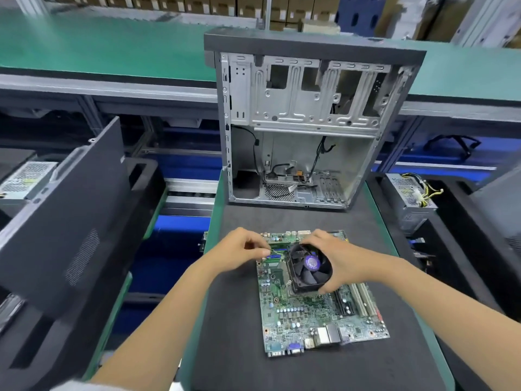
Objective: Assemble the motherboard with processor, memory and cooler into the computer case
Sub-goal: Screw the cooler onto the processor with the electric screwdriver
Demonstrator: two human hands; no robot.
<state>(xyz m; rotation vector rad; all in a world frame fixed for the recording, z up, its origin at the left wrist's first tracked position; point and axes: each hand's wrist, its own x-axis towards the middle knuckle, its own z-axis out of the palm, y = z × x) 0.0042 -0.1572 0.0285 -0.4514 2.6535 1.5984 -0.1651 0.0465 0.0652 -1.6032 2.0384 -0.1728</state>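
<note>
Lying flat on the dark mat of the worktop (234, 320), the green motherboard (315, 314) sits a little right of the mat's middle, its port connectors toward the near edge. The black cooler (308, 268) with a purple hub label rests on the far half of the board, slightly tilted. The right hand (335, 259) wraps the cooler from its right side, its grip clamped on the fan housing with fingers curled over the far rim and the thumb at the near corner. The left hand (242, 248) hovers over the board's far left corner, its grip drawn together in a pinch on something thin beside the cooler; what it pinches is too small to tell. Memory slots (359, 301) run along the board's right edge. The open computer case (307, 119) stands at the far edge of the mat, well apart from the board, its bare metal interior facing the person.
</note>
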